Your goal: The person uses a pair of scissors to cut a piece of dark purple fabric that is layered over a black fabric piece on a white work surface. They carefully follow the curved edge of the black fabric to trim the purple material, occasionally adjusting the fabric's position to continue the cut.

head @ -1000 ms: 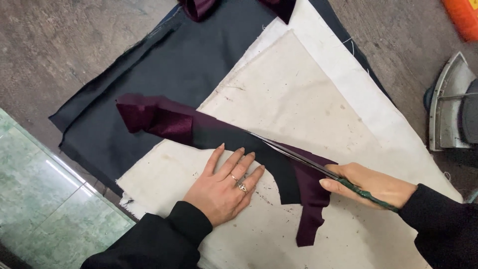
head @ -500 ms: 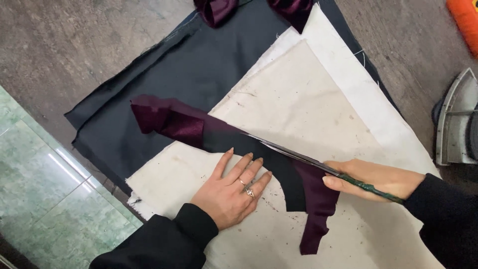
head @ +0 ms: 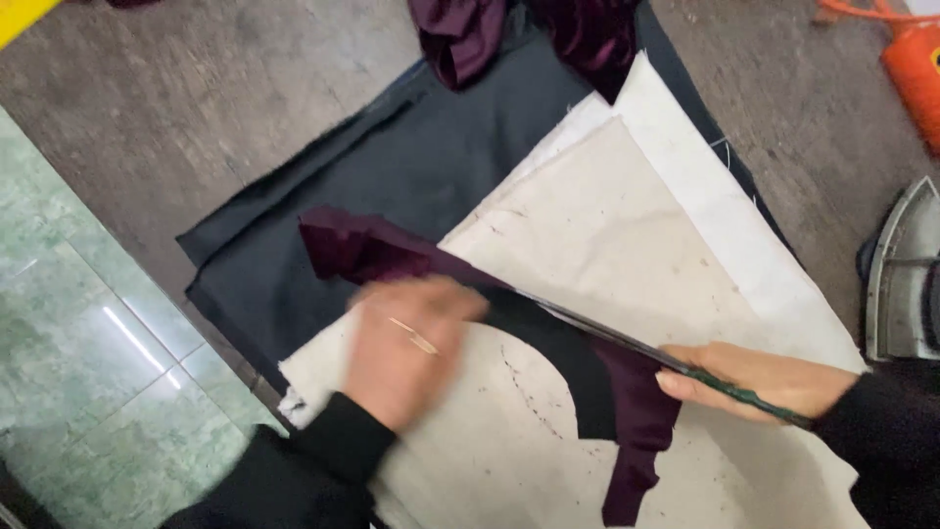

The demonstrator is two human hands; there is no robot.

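A dark purple fabric strip (head: 362,250) lies across a cream cloth (head: 607,235) and a black cloth (head: 411,157) on the table. My right hand (head: 759,380) grips long scissors (head: 627,341) whose blades point up-left along the strip's upper edge. My left hand (head: 401,348), blurred by motion and wearing a ring, rests flat with fingers together on the strip and cream cloth, just left of the blade tips. The strip's lower end (head: 636,460) hangs down over the cream cloth below the scissors.
Bunched purple fabric (head: 529,34) lies at the table's far edge. A grey metal iron (head: 906,279) sits at the right edge, an orange object (head: 916,69) at the upper right. Green floor tiles (head: 88,372) show past the table's left edge.
My left hand has slid up and left along the strip, its fingers drawing together. The view has shifted, so everything sits lower and further right. The scissors stay on the strip's edge.
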